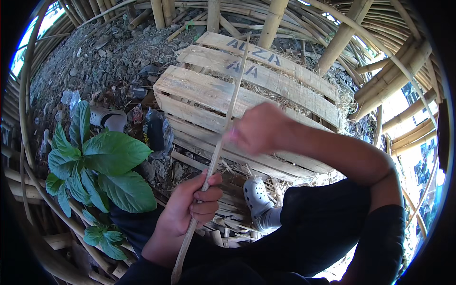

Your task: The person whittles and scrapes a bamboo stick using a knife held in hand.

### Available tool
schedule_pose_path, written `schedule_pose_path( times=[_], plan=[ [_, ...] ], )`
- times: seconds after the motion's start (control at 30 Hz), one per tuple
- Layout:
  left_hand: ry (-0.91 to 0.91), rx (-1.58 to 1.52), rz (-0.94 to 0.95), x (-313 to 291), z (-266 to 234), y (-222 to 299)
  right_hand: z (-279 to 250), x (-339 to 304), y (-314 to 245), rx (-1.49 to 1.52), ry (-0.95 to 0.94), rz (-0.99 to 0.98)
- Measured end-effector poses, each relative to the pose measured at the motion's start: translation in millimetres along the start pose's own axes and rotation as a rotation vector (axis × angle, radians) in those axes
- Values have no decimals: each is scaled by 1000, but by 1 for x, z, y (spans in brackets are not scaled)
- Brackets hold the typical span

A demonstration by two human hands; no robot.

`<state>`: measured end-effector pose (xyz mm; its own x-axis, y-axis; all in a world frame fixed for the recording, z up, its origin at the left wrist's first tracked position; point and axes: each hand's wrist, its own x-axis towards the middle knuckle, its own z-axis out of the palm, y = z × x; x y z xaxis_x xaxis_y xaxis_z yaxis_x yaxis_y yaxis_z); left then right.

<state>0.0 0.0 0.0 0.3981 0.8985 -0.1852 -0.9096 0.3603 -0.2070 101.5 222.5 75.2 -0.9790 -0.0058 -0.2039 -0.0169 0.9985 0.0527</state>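
A long, narrow bamboo strip (233,102) slants from my lap up past the wooden crate. My left hand (197,202) is closed around its lower part, thumb and fingers wrapped over it. Higher up, my right hand (266,129) is closed beside the strip, its fingers curled toward it. Motion smears those fingertips, so what they hold, and whether they touch the strip, cannot be told. Beyond both hands lies the slatted wooden crate (209,88), with dark lettering on its top boards.
A leafy green plant (114,154) grows at the left. Near it lie a pale clog (108,118) and litter on rocky soil (102,59). My foot wears a grey clog (256,197) by the crate's near side. Bamboo poles (274,23) stand behind and at the right.
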Motion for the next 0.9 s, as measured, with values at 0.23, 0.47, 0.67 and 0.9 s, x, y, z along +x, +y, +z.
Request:
schedule_pose_path(
  times=[0.23,0.47,0.67,0.9],
  plan=[
    [-26,14,28,2,0,0,1,0,10,-64,95,74],
    [11,9,36,-5,5,-1,-4,-1,-6,-20,4,79],
    [-17,11,-6,-4,-1,-1,-3,1,2,-45,-79,16],
    [3,34,21,-7,2,-2,-3,3,13,-73,-49,39]
  ],
)
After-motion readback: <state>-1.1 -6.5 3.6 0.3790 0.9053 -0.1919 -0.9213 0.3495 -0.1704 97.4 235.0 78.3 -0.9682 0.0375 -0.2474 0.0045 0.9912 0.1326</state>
